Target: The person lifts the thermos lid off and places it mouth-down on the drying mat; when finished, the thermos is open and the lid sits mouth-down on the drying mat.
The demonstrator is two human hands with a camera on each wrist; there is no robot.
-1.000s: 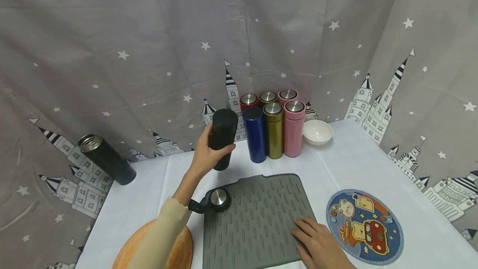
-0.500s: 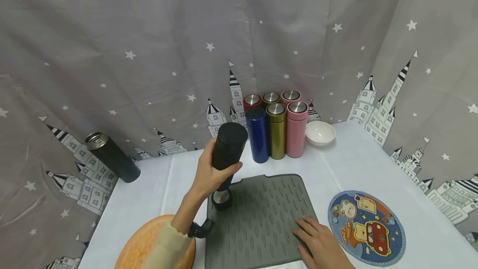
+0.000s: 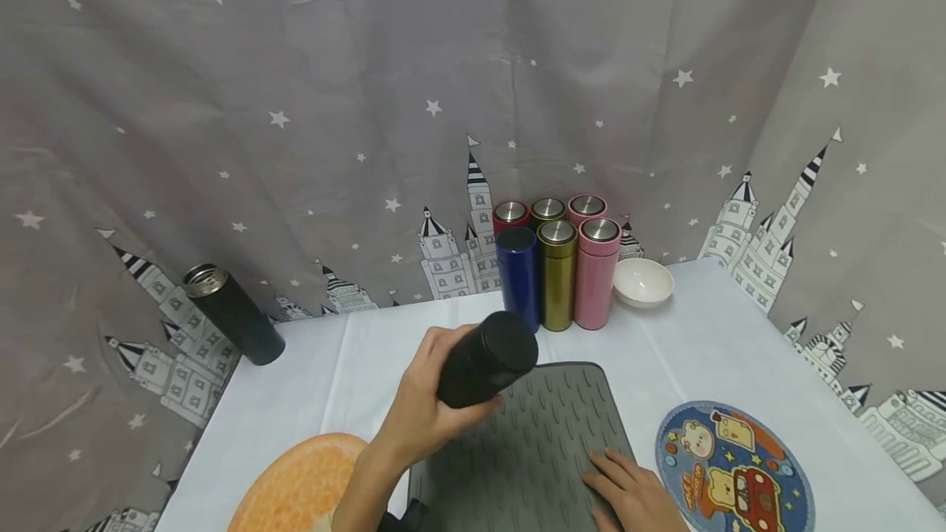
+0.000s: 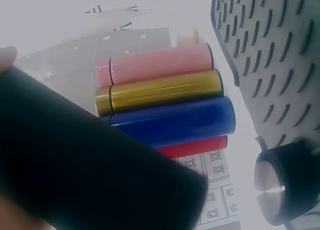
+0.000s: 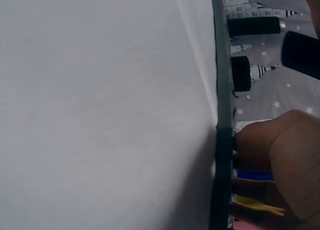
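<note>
My left hand (image 3: 421,409) grips a black thermos bottle (image 3: 491,360) around its body. It is tilted over the left part of a grey ridged mat (image 3: 547,425), its dark flat end up and towards me. On the mat's left side, a black lid with a steel top (image 4: 280,185) shows in the left wrist view; the hand and bottle hide it in the head view. At the mat's right edge rests my right hand (image 3: 631,491), fingers spread and nearly straight on the ridges.
Several upright thermos bottles, including a blue one (image 3: 519,279), a gold one (image 3: 557,282) and a pink one (image 3: 595,282), stand behind. A white bowl (image 3: 643,282) sits beside them. An uncapped black bottle (image 3: 236,314) stands far left. Round mats, orange (image 3: 303,474) and blue (image 3: 739,466), flank the grey mat.
My left hand has brought the black bottle nearer and to the right, from beside the blue bottle to over the mat, tilting it further. My right hand has stayed on the mat.
</note>
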